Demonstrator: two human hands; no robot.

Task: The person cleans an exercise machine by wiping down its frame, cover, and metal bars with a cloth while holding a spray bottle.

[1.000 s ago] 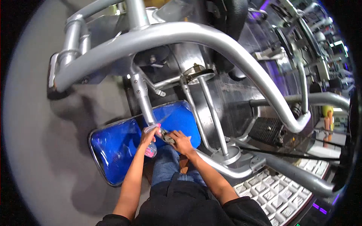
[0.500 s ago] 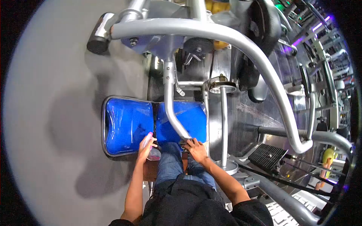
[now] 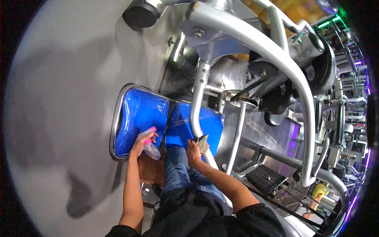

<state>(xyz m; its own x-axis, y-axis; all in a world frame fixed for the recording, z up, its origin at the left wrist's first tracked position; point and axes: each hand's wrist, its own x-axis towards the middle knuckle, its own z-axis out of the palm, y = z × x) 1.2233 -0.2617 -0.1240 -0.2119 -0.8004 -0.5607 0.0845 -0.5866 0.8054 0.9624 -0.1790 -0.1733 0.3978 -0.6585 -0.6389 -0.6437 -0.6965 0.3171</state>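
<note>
My left hand [image 3: 139, 144] is closed around a clear spray bottle [image 3: 152, 151] with a pink spray head, held low over the left blue pad. My right hand [image 3: 193, 153] grips a beige cloth [image 3: 203, 144] against a bent silver tube [image 3: 195, 114] of a gym machine. Beneath that tube lies the right blue pad [image 3: 179, 123], beside the left blue pad [image 3: 143, 108]. Both pads look wrapped in clear plastic, and a metal rim edges the left one. The cloth covers part of the tube's bend.
A thick curved silver bar [image 3: 272, 43] arches overhead to the right. A black-capped roller [image 3: 140, 14] juts out at upper left. A dark ribbed footplate [image 3: 266, 177] sits at lower right. More gym machines stand along the right side; grey floor [image 3: 71, 118] spreads left.
The view has shifted and tilted, so the machine appears turned. The beige cloth now shows at my right hand on the tube. The bottle's body is more visible in my left hand.
</note>
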